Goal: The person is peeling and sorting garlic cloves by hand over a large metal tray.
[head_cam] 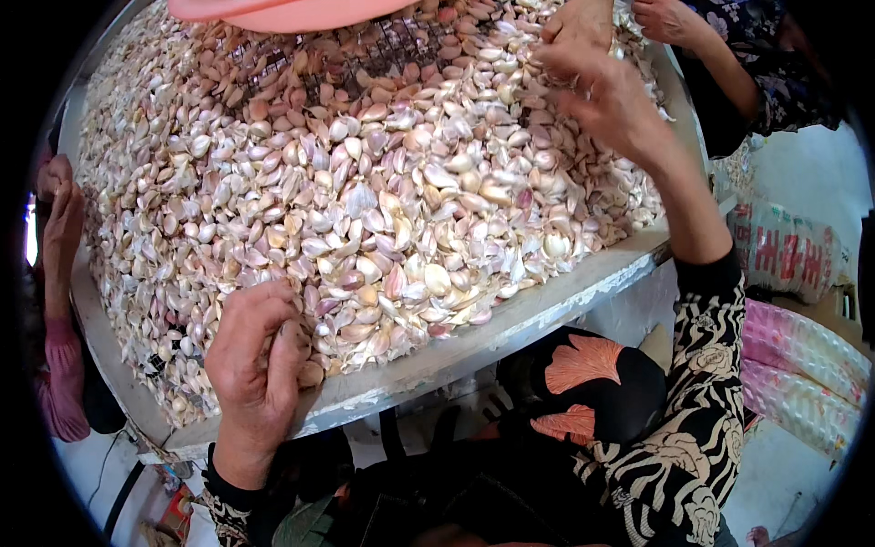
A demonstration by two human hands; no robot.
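A thick layer of loose garlic cloves (383,198), with papery skins among them, covers a framed wire-mesh table in front of me. At the near edge, my left hand (256,355) rests on the cloves with its fingers curled in. Whether a clove is inside those fingers is hidden. Motion blurs my right hand (608,102), which reaches over the cloves at the right side. Its fingers are partly apart and no clove shows in them. Black wire mesh (383,51) shows through thinner spots at the far side.
A pale, worn frame (492,335) borders the table. A pink plastic basin (294,14) overhangs the far side. Other people's hands are at the left (61,198) and upper right (666,20), with another hand (581,24) beyond mine. Printed woven sacks (786,253) lie at right.
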